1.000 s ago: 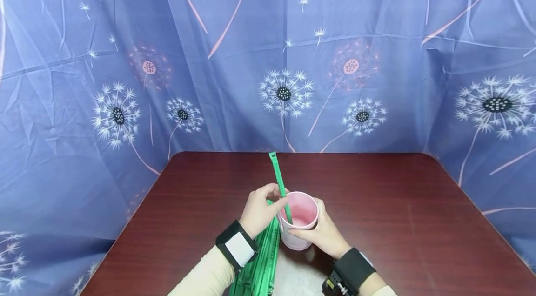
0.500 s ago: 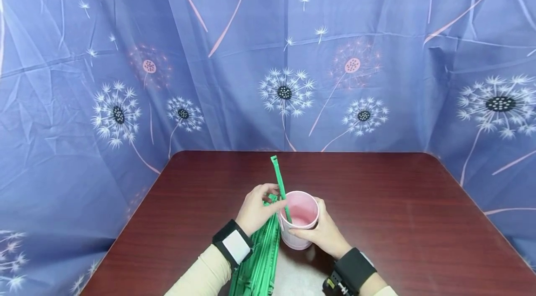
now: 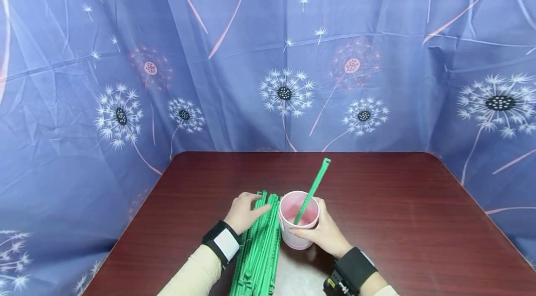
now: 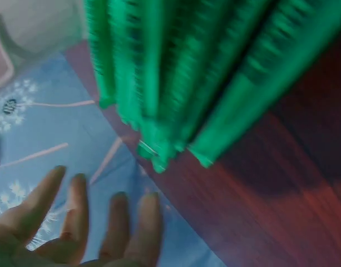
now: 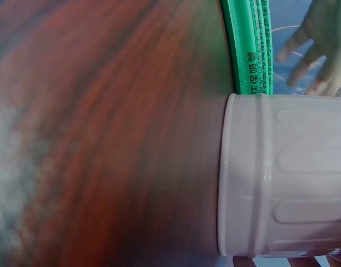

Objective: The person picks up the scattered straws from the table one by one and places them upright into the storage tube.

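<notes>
A pink bucket-shaped cup (image 3: 295, 240) stands upright on the table, gripped from its right side by my right hand (image 3: 328, 234). One straw in a green wrapper (image 3: 314, 187) leans inside it, its upper end sticking out to the right. To the left of the cup lies a pile of green-wrapped straws (image 3: 260, 254). My left hand (image 3: 242, 214) hovers at the left edge of this pile, holding nothing. In the left wrist view its spread fingers (image 4: 75, 217) are apart from the straws' ends. The right wrist view shows the cup's ribbed wall (image 5: 304, 161); the right fingers are mostly hidden there.
A whitish patch (image 3: 295, 275) shows on the reddish-brown table (image 3: 398, 203) in front of the cup. Blue cloth (image 3: 234, 100) with dandelion prints hangs behind the table and at both sides.
My left hand has let go of the straw in the cup and moved left to the pile. The straw's top has tipped from left to right. The right hand and cup stay put.
</notes>
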Action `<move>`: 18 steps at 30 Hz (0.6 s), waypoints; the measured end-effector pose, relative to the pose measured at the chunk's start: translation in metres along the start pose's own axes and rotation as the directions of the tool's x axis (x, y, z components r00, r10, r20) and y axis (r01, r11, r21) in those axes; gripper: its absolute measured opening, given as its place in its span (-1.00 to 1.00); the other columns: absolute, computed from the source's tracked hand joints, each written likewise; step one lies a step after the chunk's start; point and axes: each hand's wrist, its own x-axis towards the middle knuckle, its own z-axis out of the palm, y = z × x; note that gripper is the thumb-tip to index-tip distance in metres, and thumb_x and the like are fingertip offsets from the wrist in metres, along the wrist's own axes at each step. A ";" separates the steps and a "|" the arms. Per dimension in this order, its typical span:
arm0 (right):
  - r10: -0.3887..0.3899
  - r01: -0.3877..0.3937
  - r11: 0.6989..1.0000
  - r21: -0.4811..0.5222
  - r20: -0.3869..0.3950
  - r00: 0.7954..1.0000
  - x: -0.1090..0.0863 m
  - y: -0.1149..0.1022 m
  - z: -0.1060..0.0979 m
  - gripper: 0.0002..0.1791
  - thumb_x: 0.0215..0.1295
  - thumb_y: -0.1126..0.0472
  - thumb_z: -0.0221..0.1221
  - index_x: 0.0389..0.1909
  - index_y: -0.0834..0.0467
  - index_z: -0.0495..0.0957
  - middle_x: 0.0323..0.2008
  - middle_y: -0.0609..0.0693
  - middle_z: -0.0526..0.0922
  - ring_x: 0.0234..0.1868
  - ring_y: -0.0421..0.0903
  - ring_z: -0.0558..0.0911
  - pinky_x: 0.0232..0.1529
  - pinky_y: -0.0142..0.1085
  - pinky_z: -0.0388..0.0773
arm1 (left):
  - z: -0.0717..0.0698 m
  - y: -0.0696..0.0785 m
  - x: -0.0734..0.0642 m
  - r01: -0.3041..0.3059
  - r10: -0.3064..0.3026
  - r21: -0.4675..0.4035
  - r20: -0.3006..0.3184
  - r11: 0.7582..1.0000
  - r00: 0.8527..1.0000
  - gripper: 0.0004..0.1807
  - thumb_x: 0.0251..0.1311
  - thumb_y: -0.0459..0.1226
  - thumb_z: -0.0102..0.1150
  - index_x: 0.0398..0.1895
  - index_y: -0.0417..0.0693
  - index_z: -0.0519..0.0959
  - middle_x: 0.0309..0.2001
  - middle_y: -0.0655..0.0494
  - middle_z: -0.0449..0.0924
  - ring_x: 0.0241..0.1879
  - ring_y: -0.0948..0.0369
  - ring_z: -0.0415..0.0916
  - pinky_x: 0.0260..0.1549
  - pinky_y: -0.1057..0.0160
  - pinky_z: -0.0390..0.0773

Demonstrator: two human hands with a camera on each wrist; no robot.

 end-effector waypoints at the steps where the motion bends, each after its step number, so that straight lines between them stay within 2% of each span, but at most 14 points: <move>1: -0.002 0.002 1.000 -0.001 -0.001 1.000 0.000 0.000 0.000 -0.07 -0.16 0.15 0.56 0.23 0.24 0.27 0.05 0.15 0.59 0.09 0.06 0.57 0.18 0.09 0.46 | -0.001 -0.002 -0.001 0.009 -0.010 0.045 0.019 0.999 1.000 -0.40 0.16 -0.11 0.33 0.13 -0.44 0.61 0.05 -0.33 0.60 0.12 -0.24 0.47 0.14 -0.22 0.42; 4: -0.010 0.010 1.000 -0.014 -0.005 1.000 0.000 0.000 0.000 -0.10 -0.18 0.14 0.57 0.18 0.27 0.29 0.01 0.16 0.61 0.07 0.09 0.59 0.17 0.09 0.47 | -0.002 -0.005 -0.005 0.057 -0.074 0.166 0.095 0.985 0.993 -0.36 0.03 -0.28 0.44 0.17 -0.48 0.56 0.08 -0.38 0.56 0.14 -0.28 0.42 0.17 -0.21 0.39; 8: -0.010 0.009 0.999 -0.033 -0.011 1.000 0.000 0.002 0.000 -0.11 -0.20 0.12 0.58 0.14 0.27 0.30 -0.01 0.16 0.62 0.06 0.10 0.59 0.17 0.10 0.47 | -0.002 -0.008 -0.009 0.110 -0.159 0.258 0.179 0.960 0.971 -0.22 -0.15 -0.39 0.51 0.25 -0.50 0.48 0.13 -0.43 0.47 0.09 -0.33 0.40 0.11 -0.20 0.46; 11: -0.004 0.003 0.999 -0.034 -0.011 1.000 0.000 0.002 0.000 -0.11 -0.20 0.10 0.58 0.14 0.25 0.31 -0.01 0.15 0.62 0.07 0.09 0.59 0.17 0.10 0.46 | -0.001 -0.010 -0.009 0.130 -0.185 0.274 0.186 0.953 0.965 -0.17 -0.23 -0.45 0.51 0.26 -0.51 0.46 0.12 -0.45 0.46 0.05 -0.34 0.43 0.08 -0.21 0.50; 16: 0.008 -0.009 0.999 -0.031 -0.011 1.000 0.000 0.001 0.000 -0.12 -0.20 0.10 0.57 0.14 0.21 0.32 0.00 0.13 0.62 0.06 0.05 0.59 0.16 0.09 0.46 | 0.001 -0.016 -0.008 0.116 -0.164 0.264 0.167 0.957 0.972 -0.18 -0.28 -0.51 0.47 0.23 -0.54 0.47 0.05 -0.42 0.50 0.04 -0.26 0.46 0.05 -0.12 0.56; 18: 0.010 -0.011 0.999 -0.034 -0.013 1.000 0.000 0.001 0.000 -0.12 -0.21 0.10 0.58 0.14 0.20 0.32 -0.01 0.13 0.63 0.05 0.04 0.59 0.16 0.09 0.47 | 0.001 -0.020 -0.008 0.115 -0.158 0.247 0.164 0.962 0.974 -0.22 -0.29 -0.54 0.43 0.20 -0.55 0.48 0.01 -0.40 0.51 0.02 -0.19 0.45 -0.11 -0.01 0.64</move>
